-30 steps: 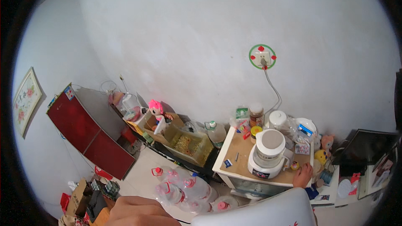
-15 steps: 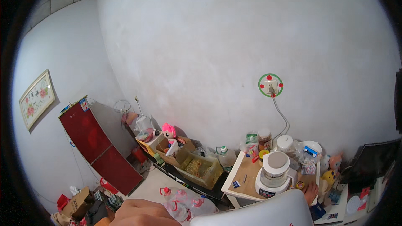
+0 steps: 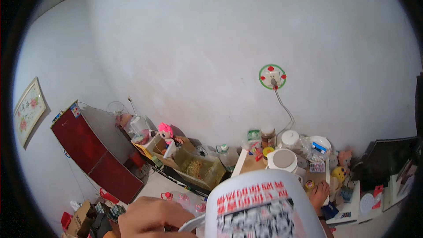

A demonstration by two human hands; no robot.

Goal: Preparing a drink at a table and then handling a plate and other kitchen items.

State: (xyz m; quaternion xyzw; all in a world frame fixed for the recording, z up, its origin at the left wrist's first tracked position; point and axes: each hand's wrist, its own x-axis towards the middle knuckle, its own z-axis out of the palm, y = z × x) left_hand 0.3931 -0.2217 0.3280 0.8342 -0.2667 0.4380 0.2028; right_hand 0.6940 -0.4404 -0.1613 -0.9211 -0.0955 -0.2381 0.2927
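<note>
Close in front of me is a large white mug (image 3: 253,185) with red print and a grey picture on its side. Its handle (image 3: 193,223) points toward my left hand (image 3: 154,216), whose fingers are curled around it. The print stands upside down, so the mug is tipped up; its opening is out of sight. At the right, my right hand (image 3: 319,194) lies with fingers stretched on the edge of a small wooden-topped table (image 3: 253,164). It rests beside a small yellow jar (image 3: 309,184) and holds nothing visible.
A white electric kettle (image 3: 282,159), jars and bags crowd the table. Large plastic bottles (image 3: 180,197) stand on the floor. Bins and a doll (image 3: 166,131) fill a low rack at left. A red fridge (image 3: 92,150) and a plugged-in socket (image 3: 272,77) are beyond.
The mug has risen and tipped further, bringing its printed side into view. My left hand has come up with it. My right hand stays at the table edge; the whole view has shifted slightly.
</note>
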